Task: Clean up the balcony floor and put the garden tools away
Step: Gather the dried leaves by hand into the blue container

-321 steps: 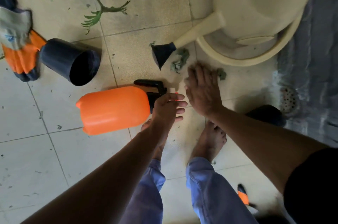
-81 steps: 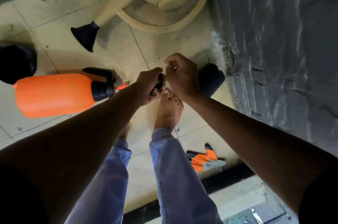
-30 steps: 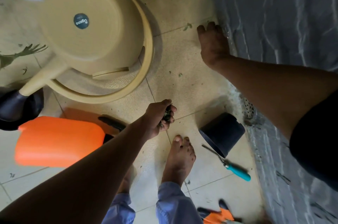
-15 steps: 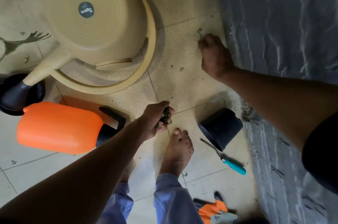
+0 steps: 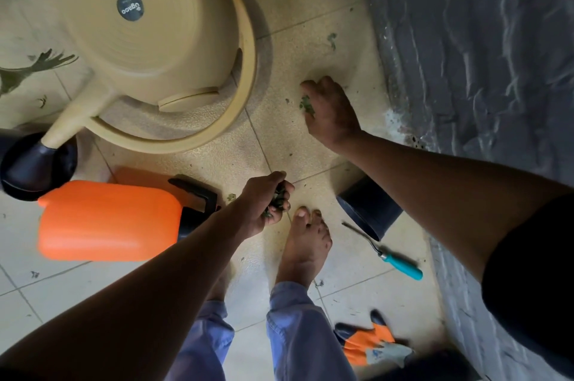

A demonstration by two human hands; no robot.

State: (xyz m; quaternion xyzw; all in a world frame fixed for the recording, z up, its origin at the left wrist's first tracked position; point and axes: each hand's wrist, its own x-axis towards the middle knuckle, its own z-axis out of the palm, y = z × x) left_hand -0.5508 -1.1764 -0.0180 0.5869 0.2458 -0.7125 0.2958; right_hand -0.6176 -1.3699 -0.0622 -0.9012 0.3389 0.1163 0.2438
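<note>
From the head camera I see my left hand (image 5: 267,200) curled round a clump of green plant scraps (image 5: 277,201), just above my bare right foot (image 5: 306,244). My right hand (image 5: 330,110) reaches forward low over the tiled floor (image 5: 310,48) with more green bits at its fingers; it looks to be pinching them, though the fingertips are hard to make out. One leaf scrap (image 5: 331,38) lies on the tile beyond it. The orange sprayer (image 5: 108,220) lies on its side to the left, its head partly behind my forearm. The tipped black pot (image 5: 366,209) is half hidden by my right arm, with the teal-handled tool (image 5: 399,262) beside it. The orange glove (image 5: 371,345) is blurred near the bottom edge. The cream watering can (image 5: 149,38) is cut off at the top.
</note>
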